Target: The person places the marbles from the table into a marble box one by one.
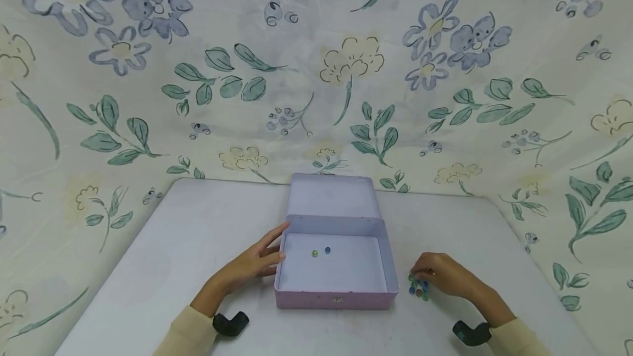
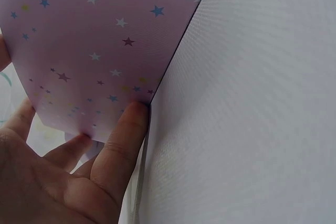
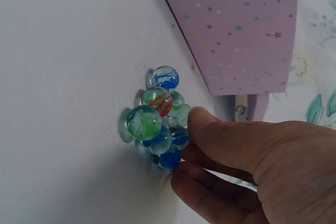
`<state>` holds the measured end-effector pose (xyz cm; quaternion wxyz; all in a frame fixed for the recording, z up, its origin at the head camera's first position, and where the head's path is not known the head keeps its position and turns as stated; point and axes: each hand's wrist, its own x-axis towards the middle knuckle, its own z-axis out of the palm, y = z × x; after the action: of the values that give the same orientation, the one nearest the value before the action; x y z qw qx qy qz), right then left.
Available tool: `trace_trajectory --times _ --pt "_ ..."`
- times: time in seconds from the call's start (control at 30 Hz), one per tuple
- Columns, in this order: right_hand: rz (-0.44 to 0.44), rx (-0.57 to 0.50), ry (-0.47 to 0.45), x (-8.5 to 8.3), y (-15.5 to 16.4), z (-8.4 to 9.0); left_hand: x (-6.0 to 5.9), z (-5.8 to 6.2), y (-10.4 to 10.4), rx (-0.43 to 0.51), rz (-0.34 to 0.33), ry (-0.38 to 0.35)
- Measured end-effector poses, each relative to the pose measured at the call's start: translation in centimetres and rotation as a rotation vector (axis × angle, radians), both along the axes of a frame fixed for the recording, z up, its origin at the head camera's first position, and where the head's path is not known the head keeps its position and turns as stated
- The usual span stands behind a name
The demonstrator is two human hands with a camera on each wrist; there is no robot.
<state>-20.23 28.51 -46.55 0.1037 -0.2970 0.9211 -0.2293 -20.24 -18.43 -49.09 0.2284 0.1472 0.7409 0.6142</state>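
Glass marbles, a small green, blue and red cluster, lie near the worktop's front edge, touched by my right hand's curled fingertips. My left hand, fingers straight, presses the open pink star-printed tin box, centre front.

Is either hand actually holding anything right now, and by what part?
Left hand rests straight fingers on the box side wall. Right hand touches the marbles; a grip cannot be told.
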Motion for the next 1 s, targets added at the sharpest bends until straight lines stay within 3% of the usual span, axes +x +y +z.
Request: trace_trajectory --times 0.37,0.83,1.0 --pt "0.01 0.006 0.053 0.37 0.1 -0.37 0.05 0.19 0.12 0.004 -0.002 0.001" --pt "-0.061 -0.03 0.068 0.07 -0.01 -0.26 0.07 0.14 0.02 -0.009 0.005 0.011" --pt "-0.085 -0.046 0.129 -0.23 0.15 -0.03 0.07 0.07 0.05 -0.004 0.004 0.006"
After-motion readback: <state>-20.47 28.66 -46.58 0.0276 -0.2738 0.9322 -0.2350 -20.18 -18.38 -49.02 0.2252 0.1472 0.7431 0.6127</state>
